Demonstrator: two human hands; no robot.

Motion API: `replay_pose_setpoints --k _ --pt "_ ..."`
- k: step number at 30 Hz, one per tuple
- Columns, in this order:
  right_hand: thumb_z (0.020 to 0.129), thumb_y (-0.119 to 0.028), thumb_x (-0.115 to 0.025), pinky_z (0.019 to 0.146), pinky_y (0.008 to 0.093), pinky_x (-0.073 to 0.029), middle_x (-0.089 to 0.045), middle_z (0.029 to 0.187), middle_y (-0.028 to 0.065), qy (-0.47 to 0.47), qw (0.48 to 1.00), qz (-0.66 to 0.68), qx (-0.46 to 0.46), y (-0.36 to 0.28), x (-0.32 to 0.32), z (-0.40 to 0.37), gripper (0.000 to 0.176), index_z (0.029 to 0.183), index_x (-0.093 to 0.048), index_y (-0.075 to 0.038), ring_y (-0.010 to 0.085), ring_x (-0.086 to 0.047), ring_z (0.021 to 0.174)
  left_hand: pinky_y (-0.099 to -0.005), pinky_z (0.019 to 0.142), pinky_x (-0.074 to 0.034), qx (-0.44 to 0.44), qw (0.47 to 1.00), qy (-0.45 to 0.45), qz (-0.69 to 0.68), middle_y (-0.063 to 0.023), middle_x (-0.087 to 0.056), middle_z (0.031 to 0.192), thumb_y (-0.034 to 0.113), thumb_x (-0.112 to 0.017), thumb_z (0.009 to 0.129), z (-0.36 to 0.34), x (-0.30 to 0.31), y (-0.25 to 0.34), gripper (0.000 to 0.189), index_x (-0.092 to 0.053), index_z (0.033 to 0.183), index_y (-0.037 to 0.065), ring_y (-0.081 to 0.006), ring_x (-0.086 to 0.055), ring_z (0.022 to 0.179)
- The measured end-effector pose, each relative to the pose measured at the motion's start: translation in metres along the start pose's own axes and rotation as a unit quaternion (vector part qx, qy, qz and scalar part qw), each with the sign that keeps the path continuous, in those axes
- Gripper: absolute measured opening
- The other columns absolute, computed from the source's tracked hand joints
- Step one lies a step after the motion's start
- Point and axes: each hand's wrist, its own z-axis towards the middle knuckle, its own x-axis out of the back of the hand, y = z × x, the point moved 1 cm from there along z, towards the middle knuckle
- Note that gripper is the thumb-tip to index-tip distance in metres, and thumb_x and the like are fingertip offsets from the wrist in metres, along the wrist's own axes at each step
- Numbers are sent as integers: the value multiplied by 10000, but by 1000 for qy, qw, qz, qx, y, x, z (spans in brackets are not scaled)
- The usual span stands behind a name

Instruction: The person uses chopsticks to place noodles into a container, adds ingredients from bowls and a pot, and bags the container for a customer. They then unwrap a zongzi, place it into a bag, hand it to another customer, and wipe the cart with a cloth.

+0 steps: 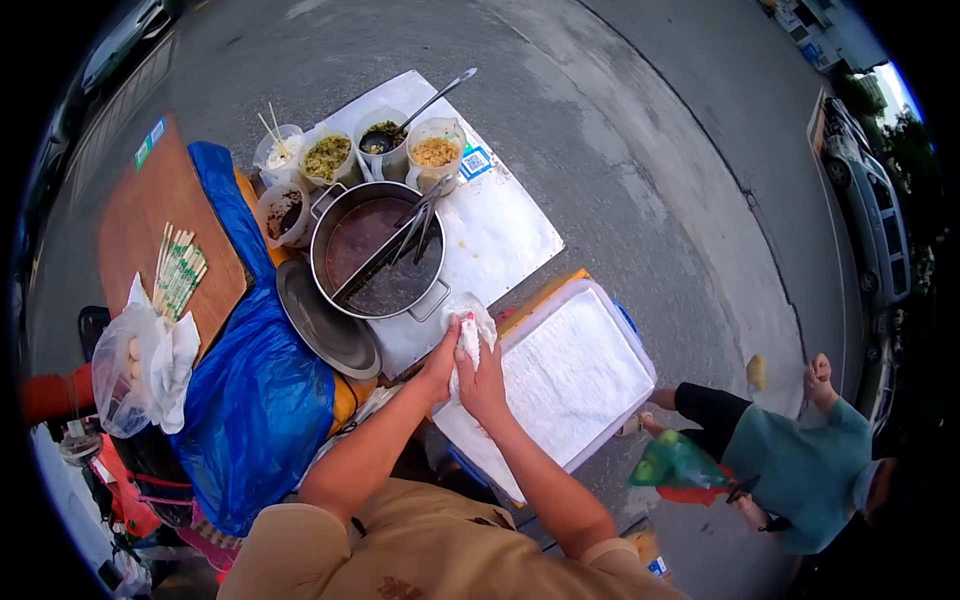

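Observation:
My left hand (pixel 440 364) and my right hand (pixel 484 382) meet in front of me, both closed around a crumpled white cloth (pixel 476 310) with small red marks. Just beyond them stands a two-handled metal pot (pixel 322 256) of dark reddish-brown liquid, split by a divider. Tongs (pixel 424 215) lean across its rim. Beside my right hand is a tray (pixel 640 372) covered by a white cloth (pixel 570 370). A round grey lid (pixel 330 325) rests against the left side of the pot.
Several tubs of toppings, including a jug of chopped yellow bits (pixel 436 152), line the white board (pixel 510 235). Wrapped chopsticks (pixel 180 268) lie on a brown board (pixel 135 215) near blue plastic sheeting (pixel 260 420). A person (pixel 800 460) carrying bags is at right.

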Motion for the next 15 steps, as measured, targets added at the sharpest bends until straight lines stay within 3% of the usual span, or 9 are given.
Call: replay_pose_setpoints --k 2,4,6,8,9,10,12,13,15 --pt "979 -153 -573 1077 467 -409 -489 1363 286 20 999 -25 24 8 -11 7 475 1415 -475 6 459 -483 1284 -349 1108 -410 13 997 -20 -72 -93 -527 1457 634 -406 1031 -4 3 4 722 -454 1490 80 -192 -505 1322" --pt "937 -83 -595 1022 483 -449 -527 1280 287 41 997 -49 49 25 -24 18 431 1349 -524 19 483 -515 1206 -356 1144 -373 -20 999 -9 -23 -95 -496 1491 662 -353 1029 -2 1 6 769 -398 1530 81 -196 -469 1366" --pt "878 -31 -606 912 506 -496 -546 1221 276 -3 993 -86 76 46 -32 33 407 1280 -556 16 488 -564 1086 -377 1167 -344 -13 1000 6 11 -97 -392 1570 668 -339 1028 -1 9 4 804 -273 1588 96 -206 -392 1430" --pt "867 -48 -615 875 514 -505 -555 1183 269 -3 992 -90 84 56 -37 55 388 1247 -569 13 487 -582 1042 -383 1204 -282 -32 997 -43 49 -107 -235 1654 682 -329 1022 5 24 -4 860 -122 1629 110 -217 -240 1517" --pt "873 -66 -621 877 513 -505 -555 1184 268 -12 991 -110 72 66 -33 74 389 1252 -572 7 484 -582 1046 -378 1228 -220 17 995 12 93 -114 -104 1694 669 -338 1027 -16 3 16 883 -1 1637 127 -220 -117 1557" --pt "878 -84 -626 878 513 -505 -555 1186 268 -22 989 -130 59 77 -27 94 390 1256 -574 1 482 -582 1051 -363 1238 -166 3 986 -54 156 -122 -38 1705 582 -375 1059 -27 -5 28 844 18 1634 106 -218 -47 1569" --pt "908 -113 -625 891 507 -501 -553 1161 277 12 985 -173 17 103 -20 131 389 1281 -577 -13 485 -584 1044 -544 1193 -242 -33 952 -124 278 -59 -10 1710 618 -390 1040 -38 -11 18 823 11 1645 230 -263 -65 1561" --pt "910 -158 -641 917 501 -499 -528 1232 298 16 987 -162 8 106 -14 156 440 1321 -561 -22 488 -580 1082 -430 1187 -283 -127 929 -122 325 -104 -124 1692 480 -437 1076 -24 6 -7 763 -67 1643 127 -225 -169 1536" --pt "913 -203 -657 943 495 -496 -503 1304 319 21 988 -150 -2 108 -18 200 494 1362 -546 -30 492 -576 1120 -388 1177 -299 -83 945 -123 292 -119 -205 1663 425 -462 1079 -36 13 3 727 -128 1631 88 -217 -246 1504"
